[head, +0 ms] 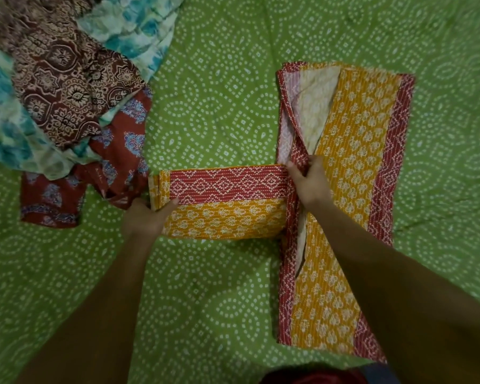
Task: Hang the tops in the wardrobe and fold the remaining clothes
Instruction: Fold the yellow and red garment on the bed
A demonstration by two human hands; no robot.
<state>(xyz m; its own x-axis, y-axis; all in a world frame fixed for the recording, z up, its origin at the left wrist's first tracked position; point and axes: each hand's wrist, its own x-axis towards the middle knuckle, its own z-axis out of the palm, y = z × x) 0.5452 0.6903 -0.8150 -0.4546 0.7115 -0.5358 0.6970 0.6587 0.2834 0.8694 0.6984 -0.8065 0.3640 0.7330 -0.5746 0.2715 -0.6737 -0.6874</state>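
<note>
A yellow and red printed garment [355, 151] lies flat on the green bedspread [211, 286], its long body running away from me on the right. One folded part of it sticks out to the left as a flat band [227, 200]. My left hand [147, 217] grips the left end of that band, thumb on top. My right hand [308, 181] pinches the red edge where the band meets the body.
A heap of loose clothes lies at the upper left: a brown patterned piece [64, 79], a blue and white one [139, 31], and a dark red floral one [117, 162] close to my left hand.
</note>
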